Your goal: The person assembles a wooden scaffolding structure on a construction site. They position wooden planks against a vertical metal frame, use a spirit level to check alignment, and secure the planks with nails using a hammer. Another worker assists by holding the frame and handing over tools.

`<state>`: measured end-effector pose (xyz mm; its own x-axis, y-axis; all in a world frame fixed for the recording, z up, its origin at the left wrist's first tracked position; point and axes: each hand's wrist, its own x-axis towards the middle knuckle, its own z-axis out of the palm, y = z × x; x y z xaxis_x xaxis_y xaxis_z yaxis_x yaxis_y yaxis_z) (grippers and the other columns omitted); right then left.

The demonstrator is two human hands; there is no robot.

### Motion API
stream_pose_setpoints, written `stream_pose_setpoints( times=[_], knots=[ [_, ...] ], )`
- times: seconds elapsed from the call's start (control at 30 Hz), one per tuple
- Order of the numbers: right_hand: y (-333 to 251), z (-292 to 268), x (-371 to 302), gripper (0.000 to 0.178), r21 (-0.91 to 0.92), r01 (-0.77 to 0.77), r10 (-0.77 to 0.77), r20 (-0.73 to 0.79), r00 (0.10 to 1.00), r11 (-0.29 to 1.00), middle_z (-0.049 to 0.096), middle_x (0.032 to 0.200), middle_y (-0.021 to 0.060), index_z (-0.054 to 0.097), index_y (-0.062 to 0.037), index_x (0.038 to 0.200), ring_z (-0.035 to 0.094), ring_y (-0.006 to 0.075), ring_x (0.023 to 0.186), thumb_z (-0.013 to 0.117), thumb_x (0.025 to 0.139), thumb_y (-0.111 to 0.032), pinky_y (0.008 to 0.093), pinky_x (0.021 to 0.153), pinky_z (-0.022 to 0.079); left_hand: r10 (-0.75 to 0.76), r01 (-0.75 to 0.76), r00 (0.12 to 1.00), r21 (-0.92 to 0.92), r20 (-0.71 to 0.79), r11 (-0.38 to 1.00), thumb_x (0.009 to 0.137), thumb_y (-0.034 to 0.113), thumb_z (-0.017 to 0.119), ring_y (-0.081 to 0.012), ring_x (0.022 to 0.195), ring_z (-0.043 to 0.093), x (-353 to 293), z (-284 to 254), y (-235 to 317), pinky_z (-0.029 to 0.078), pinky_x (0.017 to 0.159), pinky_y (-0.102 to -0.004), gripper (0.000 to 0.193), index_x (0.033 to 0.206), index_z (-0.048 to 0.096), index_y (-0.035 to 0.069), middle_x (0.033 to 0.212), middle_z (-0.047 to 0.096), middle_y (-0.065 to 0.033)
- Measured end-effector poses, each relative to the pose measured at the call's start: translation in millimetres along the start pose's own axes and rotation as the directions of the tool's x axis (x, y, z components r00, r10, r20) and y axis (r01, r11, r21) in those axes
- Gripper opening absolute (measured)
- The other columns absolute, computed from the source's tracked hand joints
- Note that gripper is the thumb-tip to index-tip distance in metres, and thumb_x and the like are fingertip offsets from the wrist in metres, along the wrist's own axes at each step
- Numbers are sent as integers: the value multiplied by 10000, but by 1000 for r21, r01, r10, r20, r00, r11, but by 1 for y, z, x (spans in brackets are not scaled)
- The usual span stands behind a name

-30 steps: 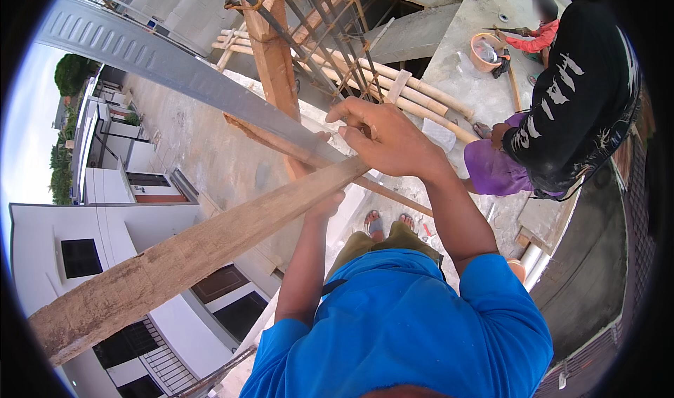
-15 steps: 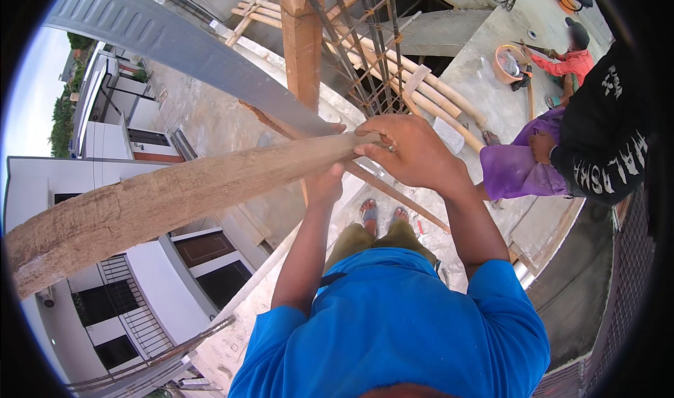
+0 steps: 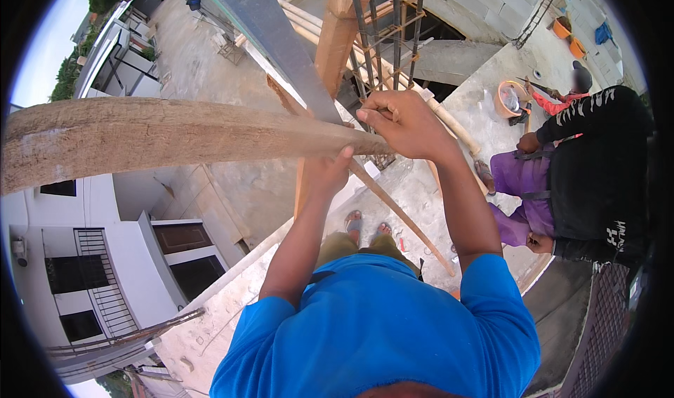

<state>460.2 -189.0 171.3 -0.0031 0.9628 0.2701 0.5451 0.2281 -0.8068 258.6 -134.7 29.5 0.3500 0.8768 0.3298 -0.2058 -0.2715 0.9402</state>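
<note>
A long rough wooden board (image 3: pixel 154 131) runs from the left edge to my chest-high hands. My left hand (image 3: pixel 328 172) grips it from below, thumb on its near side and fingers hidden behind. Over the board's right end is my right hand (image 3: pixel 407 123), its fingers curled in a pinch; anything small between them is hidden. Behind the board, a grey ribbed metal strip (image 3: pixel 281 40) slants down and meets it near my left hand. An upright timber post (image 3: pixel 338 43) stands just beyond. A thin wooden strip (image 3: pixel 404 219) slopes down below my hands.
Steel reinforcing bars (image 3: pixel 397 33) rise beyond my right hand, near stacked pale poles (image 3: pixel 449 124). A person in black (image 3: pixel 593 187) stands close on the right. Another in red (image 3: pixel 554 103) sits farther back by an orange bucket (image 3: pixel 507 100). A slab edge (image 3: pixel 239 286) drops away left.
The board's left end has swung upward in view, and the metal strip stands steeper. My right fingers have curled more tightly. The person in black has shifted, both hands now low at the purple cloth.
</note>
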Motion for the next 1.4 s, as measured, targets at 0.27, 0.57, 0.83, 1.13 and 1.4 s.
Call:
stream_pose_setpoints(
  times=[0.27, 0.57, 0.83, 1.13, 1.4],
  knots=[
    [-11, 27, -64, 204, 103, -110, 126, -155, 980, 989, 636, 735, 165, 660, 6, 963, 599, 244, 633, 629, 1033, -182, 389, 622, 452, 43, -51, 998, 151, 54, 987, 944, 345, 784, -259, 1225, 655, -5, -6, 6, 517, 1045, -409, 539, 1282, 639, -49, 1291, 695, -150],
    [13, 53, -83, 182, 401, -197, 253, -89, 963, 894, 609, 774, 13, 645, -8, 1030, 584, 78, 696, 591, 1085, -173, 256, 643, 455, 85, -104, 994, 349, 68, 932, 975, 347, 735, -234, 1066, 700, 9, -6, 13, 542, 942, -387, 466, 1232, 719, -41, 1100, 756, -149],
    [14, 154, -54, 146, 684, -67, 445, -393, 805, 726, 717, 865, 109, 646, 38, 1073, 692, 121, 818, 609, 1060, -103, 299, 779, 575, -31, -8, 991, 289, 130, 957, 930, 270, 796, -228, 947, 702, 55, -5, 28, 542, 857, -381, 367, 1132, 738, -31, 1012, 760, -141],
    [46, 203, 21, 133, 460, -43, 409, -736, 539, 887, 752, 956, 109, 697, 55, 1088, 720, 144, 863, 613, 1028, -28, 306, 757, 573, -81, 17, 948, 204, 307, 979, 905, 280, 848, -237, 986, 707, 123, -7, 52, 557, 890, -369, 532, 1247, 606, -48, 1115, 722, -178],
    [61, 204, 93, 184, 473, 95, 436, -860, 267, 876, 757, 1026, 78, 720, 66, 1111, 685, 115, 898, 672, 985, -59, 278, 798, 541, -214, 52, 849, 327, 483, 943, 852, 492, 847, -381, 1183, 682, 177, 0, 80, 522, 1014, -423, 862, 1368, 508, -109, 1266, 673, -291]
  ],
)
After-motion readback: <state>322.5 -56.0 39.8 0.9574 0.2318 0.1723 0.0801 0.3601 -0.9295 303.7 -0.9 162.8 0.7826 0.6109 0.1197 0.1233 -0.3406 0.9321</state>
